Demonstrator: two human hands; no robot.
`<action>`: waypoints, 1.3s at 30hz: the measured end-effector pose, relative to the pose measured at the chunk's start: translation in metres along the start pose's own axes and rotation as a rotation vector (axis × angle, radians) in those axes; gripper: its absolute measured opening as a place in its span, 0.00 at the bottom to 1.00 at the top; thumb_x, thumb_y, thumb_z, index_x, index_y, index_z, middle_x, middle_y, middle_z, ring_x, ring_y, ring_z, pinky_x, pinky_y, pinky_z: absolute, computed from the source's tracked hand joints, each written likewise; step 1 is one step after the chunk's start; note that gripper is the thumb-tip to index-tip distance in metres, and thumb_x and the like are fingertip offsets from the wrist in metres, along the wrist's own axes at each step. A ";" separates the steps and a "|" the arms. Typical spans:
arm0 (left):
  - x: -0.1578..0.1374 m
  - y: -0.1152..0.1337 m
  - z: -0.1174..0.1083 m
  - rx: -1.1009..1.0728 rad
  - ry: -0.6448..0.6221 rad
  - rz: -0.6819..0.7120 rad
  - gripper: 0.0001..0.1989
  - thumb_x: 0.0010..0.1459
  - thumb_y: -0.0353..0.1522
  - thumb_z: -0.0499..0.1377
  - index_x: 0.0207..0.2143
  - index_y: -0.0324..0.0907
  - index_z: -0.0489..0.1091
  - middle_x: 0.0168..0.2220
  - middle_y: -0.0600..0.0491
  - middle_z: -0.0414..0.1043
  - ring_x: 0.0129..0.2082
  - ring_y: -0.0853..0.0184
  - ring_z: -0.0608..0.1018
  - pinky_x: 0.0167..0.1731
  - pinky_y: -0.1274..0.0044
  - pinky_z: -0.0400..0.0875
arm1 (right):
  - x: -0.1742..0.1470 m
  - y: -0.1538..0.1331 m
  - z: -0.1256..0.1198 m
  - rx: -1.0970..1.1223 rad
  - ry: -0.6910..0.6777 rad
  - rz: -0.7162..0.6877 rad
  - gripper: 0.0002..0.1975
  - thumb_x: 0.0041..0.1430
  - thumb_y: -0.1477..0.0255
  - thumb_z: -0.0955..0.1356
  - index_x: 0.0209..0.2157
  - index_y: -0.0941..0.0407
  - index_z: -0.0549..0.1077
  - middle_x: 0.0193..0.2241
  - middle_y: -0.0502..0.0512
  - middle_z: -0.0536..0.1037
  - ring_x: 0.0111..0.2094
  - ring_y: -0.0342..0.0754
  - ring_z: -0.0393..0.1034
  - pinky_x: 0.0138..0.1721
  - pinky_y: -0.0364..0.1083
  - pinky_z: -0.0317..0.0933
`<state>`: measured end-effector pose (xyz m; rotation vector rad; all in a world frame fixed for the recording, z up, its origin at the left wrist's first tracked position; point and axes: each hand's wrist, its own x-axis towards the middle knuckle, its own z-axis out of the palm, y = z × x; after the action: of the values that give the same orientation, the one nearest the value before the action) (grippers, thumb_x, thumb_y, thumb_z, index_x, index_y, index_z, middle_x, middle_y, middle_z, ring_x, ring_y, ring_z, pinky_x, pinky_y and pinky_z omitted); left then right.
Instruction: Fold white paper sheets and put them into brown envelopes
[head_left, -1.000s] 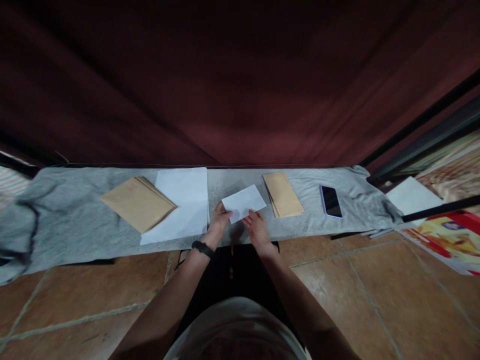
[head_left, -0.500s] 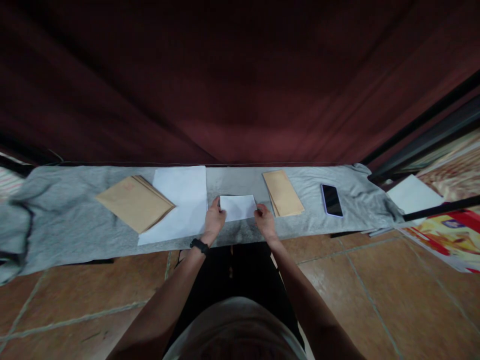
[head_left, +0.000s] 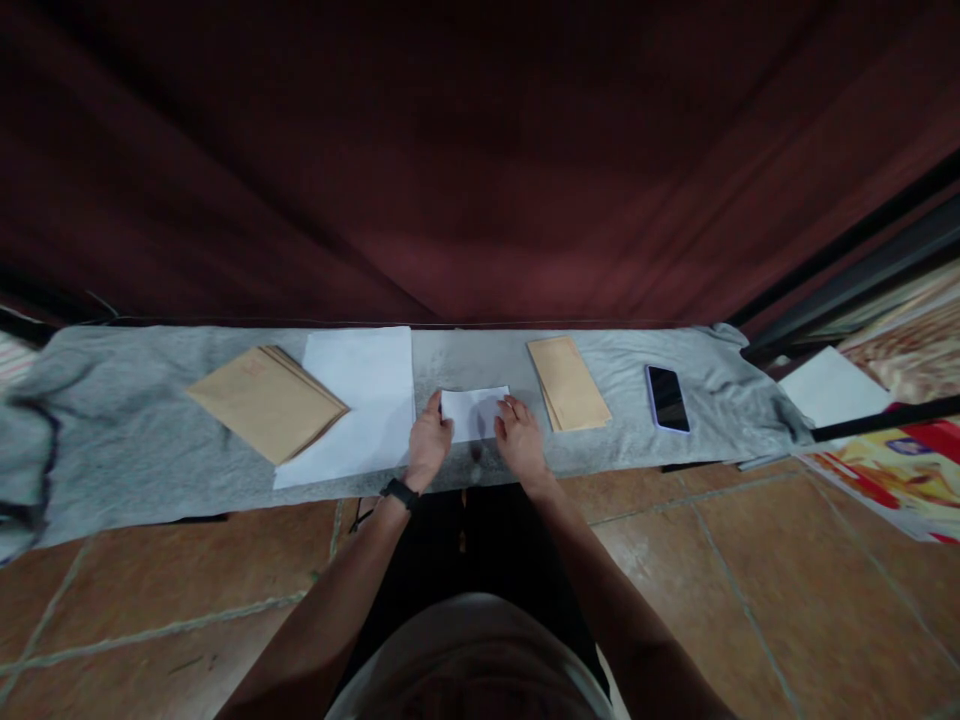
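Note:
A small folded sheet of white paper (head_left: 466, 414) is in front of me over the grey cloth. My left hand (head_left: 430, 436) pinches its left edge, thumb on top. My right hand (head_left: 520, 438) is at the paper's right end, fingers bent and a little apart from the thumb; it casts a shadow on the white surface. To the right of that hand lie a few narrow brown envelopes (head_left: 570, 384). Left of my left hand, larger white sheets (head_left: 367, 400) lie flat, partly under a stack of wide brown envelopes (head_left: 266, 402).
A phone (head_left: 667, 398) in a pale purple case rests on the right part of the grey cloth (head_left: 150, 440). A dark red curtain (head_left: 480, 200) hangs behind the narrow surface. At the far right are dark bars and a colourful printed box (head_left: 900, 470). Tiled floor lies below.
My right hand has let go of the paper's right edge and moved left over its right part. My left hand keeps its hold on the left edge.

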<state>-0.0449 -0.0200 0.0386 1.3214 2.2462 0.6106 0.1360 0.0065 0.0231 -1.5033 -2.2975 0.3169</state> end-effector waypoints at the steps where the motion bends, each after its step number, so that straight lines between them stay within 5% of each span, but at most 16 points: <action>1: 0.000 0.000 0.000 0.007 -0.008 0.005 0.33 0.59 0.26 0.57 0.67 0.38 0.58 0.44 0.43 0.79 0.44 0.57 0.81 0.46 0.72 0.72 | 0.003 -0.002 0.002 0.020 -0.021 -0.045 0.21 0.70 0.72 0.59 0.60 0.58 0.68 0.62 0.61 0.69 0.62 0.54 0.62 0.62 0.53 0.57; 12: -0.008 0.000 0.003 0.084 0.060 0.064 0.30 0.61 0.27 0.54 0.66 0.39 0.59 0.51 0.40 0.75 0.48 0.55 0.79 0.48 0.69 0.72 | 0.011 -0.007 0.024 -0.057 -0.099 -0.134 0.25 0.73 0.66 0.57 0.67 0.57 0.61 0.70 0.59 0.57 0.69 0.55 0.51 0.69 0.56 0.45; 16: -0.018 0.006 0.011 0.153 0.164 0.255 0.25 0.64 0.28 0.49 0.63 0.37 0.62 0.59 0.37 0.68 0.60 0.52 0.71 0.59 0.63 0.64 | 0.009 -0.007 0.026 -0.067 -0.096 -0.131 0.25 0.73 0.66 0.56 0.68 0.57 0.59 0.70 0.59 0.56 0.70 0.55 0.49 0.69 0.57 0.44; 21: -0.021 0.014 0.034 0.095 0.056 0.482 0.26 0.68 0.37 0.49 0.65 0.38 0.61 0.68 0.42 0.59 0.70 0.56 0.58 0.68 0.63 0.50 | 0.008 -0.002 0.029 -0.090 -0.142 -0.156 0.28 0.70 0.71 0.58 0.69 0.58 0.56 0.71 0.61 0.53 0.71 0.54 0.46 0.69 0.56 0.42; 29: -0.017 0.002 0.048 0.234 0.055 0.489 0.31 0.69 0.41 0.45 0.69 0.33 0.54 0.71 0.40 0.51 0.72 0.57 0.51 0.70 0.62 0.43 | 0.009 0.001 0.029 -0.103 -0.134 -0.178 0.28 0.72 0.69 0.57 0.70 0.57 0.54 0.71 0.60 0.53 0.71 0.53 0.46 0.69 0.56 0.42; 39: -0.012 -0.009 0.050 0.379 0.150 0.480 0.30 0.70 0.37 0.43 0.69 0.30 0.51 0.71 0.39 0.48 0.72 0.55 0.50 0.68 0.59 0.50 | 0.011 0.008 0.031 -0.100 -0.051 -0.119 0.27 0.73 0.65 0.57 0.68 0.60 0.58 0.69 0.62 0.56 0.70 0.56 0.50 0.68 0.57 0.44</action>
<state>-0.0162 -0.0277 -0.0049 2.1016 2.2427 0.4616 0.1258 0.0198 -0.0056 -1.4121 -2.4640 0.2134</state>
